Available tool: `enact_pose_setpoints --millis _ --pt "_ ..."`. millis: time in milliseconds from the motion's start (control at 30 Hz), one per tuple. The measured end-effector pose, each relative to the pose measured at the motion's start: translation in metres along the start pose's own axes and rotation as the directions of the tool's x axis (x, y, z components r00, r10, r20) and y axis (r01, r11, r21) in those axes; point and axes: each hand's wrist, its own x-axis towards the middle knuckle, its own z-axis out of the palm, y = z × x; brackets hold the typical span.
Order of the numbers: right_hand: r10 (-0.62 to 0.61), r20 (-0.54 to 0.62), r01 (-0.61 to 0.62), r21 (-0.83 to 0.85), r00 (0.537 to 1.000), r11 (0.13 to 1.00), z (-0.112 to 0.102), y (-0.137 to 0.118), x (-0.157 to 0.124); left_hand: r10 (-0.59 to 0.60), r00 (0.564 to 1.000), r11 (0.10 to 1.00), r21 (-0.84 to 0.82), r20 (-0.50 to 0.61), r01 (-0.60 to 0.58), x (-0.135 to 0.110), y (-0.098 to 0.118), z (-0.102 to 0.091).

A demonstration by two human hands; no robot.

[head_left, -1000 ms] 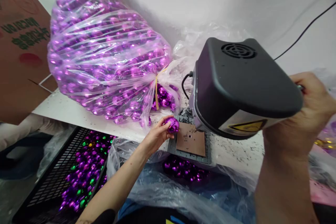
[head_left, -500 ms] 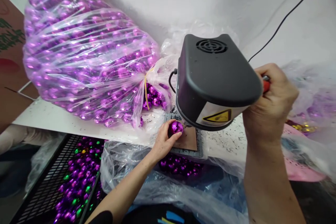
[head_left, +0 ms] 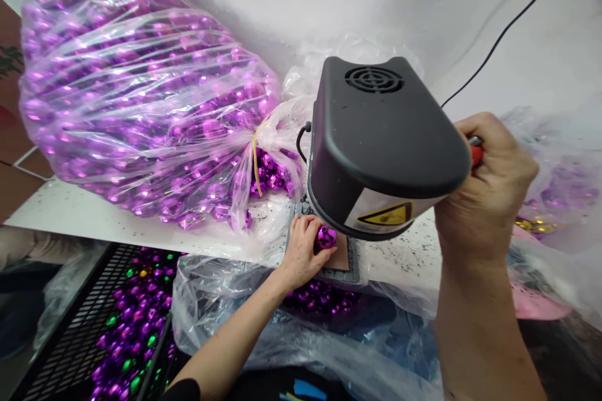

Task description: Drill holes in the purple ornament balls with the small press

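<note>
My left hand (head_left: 301,252) is closed around a shiny purple faceted ball (head_left: 326,236), thumb below and fingers above. The ball is just over a brown square pad on a grey base plate (head_left: 355,268), under the front edge of a black press-like machine (head_left: 385,138). That machine carries a round vent on top and a yellow warning label (head_left: 385,216). On its right side, my right hand (head_left: 486,182) wraps round a handle with a red part (head_left: 476,155) and a metal tip. The machine's head hides whatever lies beneath it.
A big clear bag of purple balls (head_left: 141,94), tied with a yellow band (head_left: 256,163), fills the left. Below are a black crate (head_left: 70,332) of purple and green balls and a plastic-lined bin (head_left: 216,301). A pink basket (head_left: 536,301) stands right; a cable (head_left: 508,25) runs behind.
My left hand has brought the purple ball slightly right and down, closer under the machine's head. My right hand stays on the handle. The view has shifted a little to the right.
</note>
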Motion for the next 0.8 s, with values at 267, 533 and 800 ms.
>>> enact_pose_setpoints --millis 267,533,800 --pt "0.019 -0.034 -0.018 0.006 0.999 1.000 0.003 0.000 0.001 -0.046 0.994 0.997 -0.062 0.099 0.053 0.000 0.004 -0.002" --pt "-0.132 -0.085 0.102 -0.296 0.988 0.950 -0.016 -0.011 -0.033 -0.113 0.993 0.966 -0.230 0.025 0.115 0.001 0.010 -0.001" --pt "-0.073 -0.045 0.058 -0.273 0.996 0.960 -0.029 -0.011 -0.083 -0.137 0.991 0.933 -0.336 0.002 0.130 0.001 0.013 -0.005"
